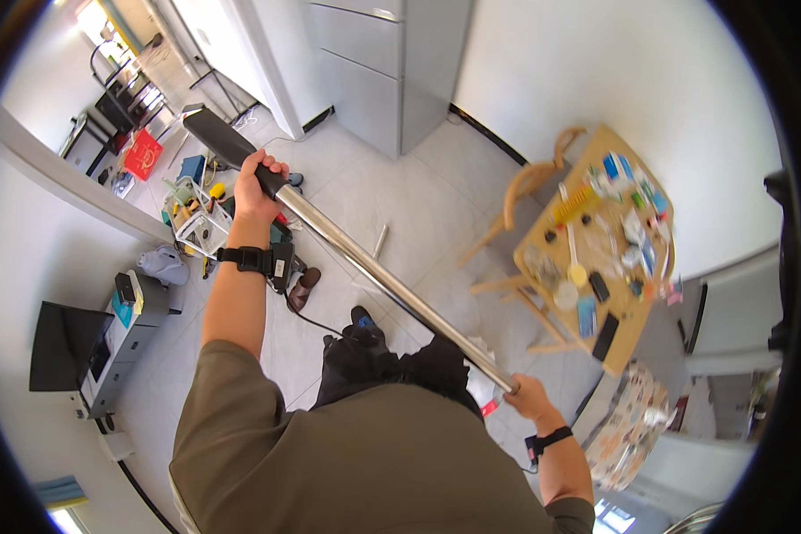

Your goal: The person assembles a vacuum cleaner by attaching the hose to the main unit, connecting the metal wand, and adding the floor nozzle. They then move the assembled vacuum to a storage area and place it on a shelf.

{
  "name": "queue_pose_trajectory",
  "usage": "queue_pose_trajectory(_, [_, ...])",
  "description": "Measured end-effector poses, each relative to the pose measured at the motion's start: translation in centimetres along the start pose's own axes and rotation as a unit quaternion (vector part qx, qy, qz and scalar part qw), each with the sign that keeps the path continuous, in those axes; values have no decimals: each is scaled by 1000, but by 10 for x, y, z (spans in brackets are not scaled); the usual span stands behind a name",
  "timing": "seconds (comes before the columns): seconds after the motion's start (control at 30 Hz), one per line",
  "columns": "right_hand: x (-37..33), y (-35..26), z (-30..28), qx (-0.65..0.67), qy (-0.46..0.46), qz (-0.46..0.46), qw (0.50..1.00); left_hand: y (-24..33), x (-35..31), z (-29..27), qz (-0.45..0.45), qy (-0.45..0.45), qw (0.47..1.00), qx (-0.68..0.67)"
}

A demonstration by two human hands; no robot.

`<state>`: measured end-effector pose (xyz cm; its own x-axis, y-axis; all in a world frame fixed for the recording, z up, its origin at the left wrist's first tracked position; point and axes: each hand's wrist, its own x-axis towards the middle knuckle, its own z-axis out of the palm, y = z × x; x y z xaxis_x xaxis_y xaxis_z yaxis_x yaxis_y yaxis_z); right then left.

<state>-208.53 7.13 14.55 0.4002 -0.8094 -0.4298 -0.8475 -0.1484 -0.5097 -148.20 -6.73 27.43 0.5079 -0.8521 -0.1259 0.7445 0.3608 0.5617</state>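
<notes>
A long shiny metal pole point(374, 269) with a broad black plastic end point(215, 138) runs slantwise across my front, from upper left to lower right. My left hand point(260, 182) is wrapped round it where the black end meets the metal. Closed on the pole's lower right end is my right hand point(530, 397). The pole is held up off the floor, in front of my body. Whether the black end is a handle or a head, I cannot tell. Black straps with small devices sit on both my wrists, and a cable hangs from the left one.
To the right, a wooden table point(616, 358) bears scattered small items, with a wooden chair point(529, 182) beside it. A grey refrigerator point(360, 98) stands ahead. On the left are a white rack point(206, 230) of tools, a brown shoe point(303, 289) and a television point(67, 347).
</notes>
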Motion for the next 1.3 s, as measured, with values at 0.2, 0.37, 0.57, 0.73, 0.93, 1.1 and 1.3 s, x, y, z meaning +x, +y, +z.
queue_pose_trajectory(0.2, [132, -91, -32, -30, -101, -41, 994, 65, 119, -48, 66, 123, 983, 123])
queue_pose_trajectory(0.37, [185, -136, -50, -49, -43, 15, 998, 134, 190, -102, 106, 316, 903, 270])
queue_pose_trajectory(0.57, [252, -161, -43, -43, -48, -69, 996, 172, 223, -81, 177, 268, 912, 254])
queue_pose_trajectory(0.73, [335, -188, -82, 11, -130, -175, 976, 242, 213, -17, 265, 296, 863, 313])
queue_pose_trajectory(0.93, [394, -198, -107, 16, -91, -193, 977, 289, 198, 19, 352, 336, 821, 298])
queue_pose_trajectory(1.1, [435, -219, -110, -8, -9, -241, 971, 304, 200, 26, 395, 315, 828, 243])
queue_pose_trajectory(1.3, [495, -256, -125, -41, -65, -214, 974, 318, 250, -15, 363, 287, 855, 234])
